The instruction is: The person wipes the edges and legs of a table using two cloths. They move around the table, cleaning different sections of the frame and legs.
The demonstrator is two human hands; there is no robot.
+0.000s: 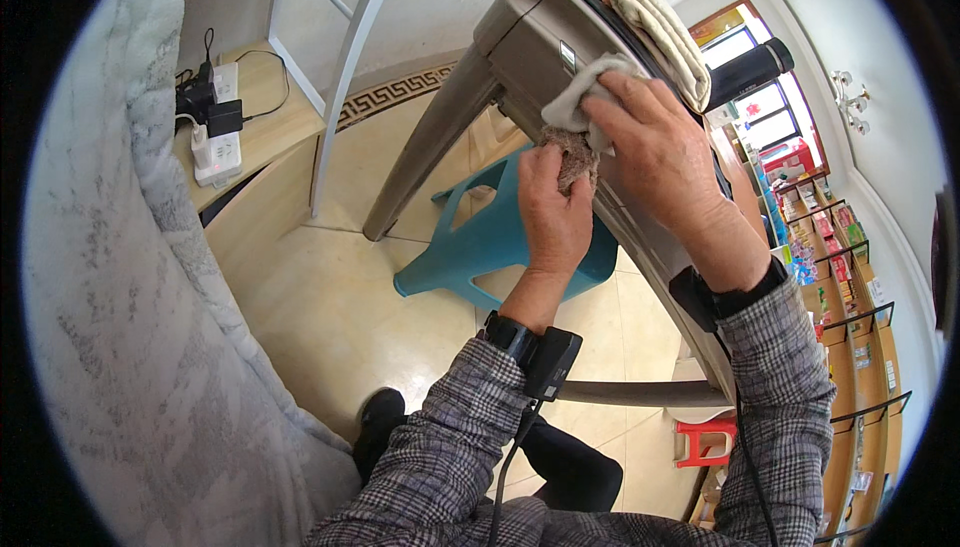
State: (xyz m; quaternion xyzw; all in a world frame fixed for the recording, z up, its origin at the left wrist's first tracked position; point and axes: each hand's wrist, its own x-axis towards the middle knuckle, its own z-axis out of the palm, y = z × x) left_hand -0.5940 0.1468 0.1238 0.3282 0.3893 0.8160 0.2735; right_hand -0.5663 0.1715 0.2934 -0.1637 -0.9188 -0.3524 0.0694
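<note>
My right hand (660, 142) grips a bunched pale grey cloth (574, 101) against the side of a grey-brown table (517, 29), just below a small metal drawer pull (568, 56). Directly under it, my left hand (555, 209) pinches a fuzzy brown cloth (576, 153) between thumb and fingers. The two cloths touch; whether they are joined cannot be told. Each wrist wears a black strap with a cabled device. Part of the drawer front is hidden behind the cloths and my right hand.
A blue plastic stool (472, 247) lies below my left hand, beside the table leg (435, 149). At left, a power strip (225, 97) with plugs sits on a wooden surface near a grey plush blanket (150, 284). A folded cream cloth (660, 14) and black cylinder (750, 74) are atop the table.
</note>
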